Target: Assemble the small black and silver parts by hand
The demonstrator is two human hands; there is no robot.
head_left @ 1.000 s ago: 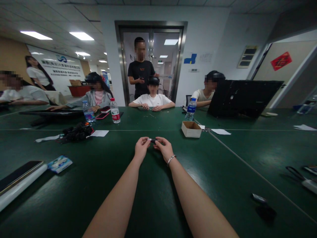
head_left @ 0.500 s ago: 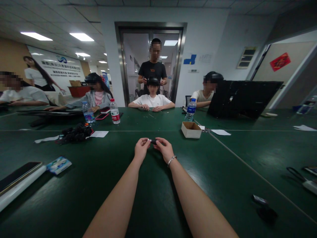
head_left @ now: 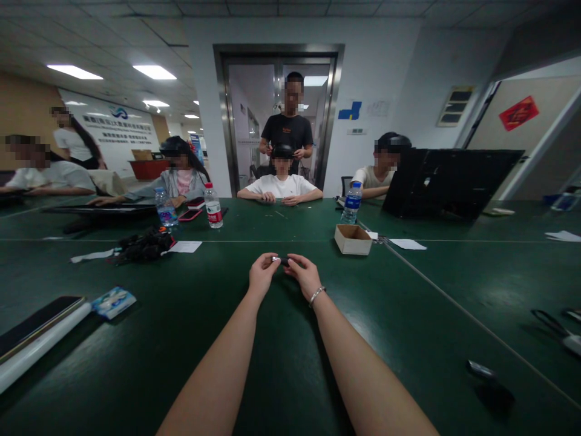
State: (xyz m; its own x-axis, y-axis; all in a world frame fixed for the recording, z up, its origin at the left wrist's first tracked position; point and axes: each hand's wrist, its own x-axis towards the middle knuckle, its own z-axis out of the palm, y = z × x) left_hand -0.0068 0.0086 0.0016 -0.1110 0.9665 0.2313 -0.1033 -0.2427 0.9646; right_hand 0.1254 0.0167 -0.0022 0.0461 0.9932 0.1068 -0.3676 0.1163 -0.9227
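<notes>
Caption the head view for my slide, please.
Left hand and right hand hold a small black-and-silver object at a green table.

We cannot tell what the small black-and-silver object (head_left: pixel 284 262) is, since the fingers (head_left: pixel 269 258) of the left hand (head_left: pixel 260 280) and right hand (head_left: pixel 309 277) cover its ends. The left edge cuts off the smartphone (head_left: pixel 43 322); the right edge clips a white device (head_left: pixel 572 344). We find a dark item (head_left: pixel 494 396) too blurred to name, and a monitor (head_left: pixel 449 181) partly hides a seated person (head_left: pixel 368 175).
</notes>
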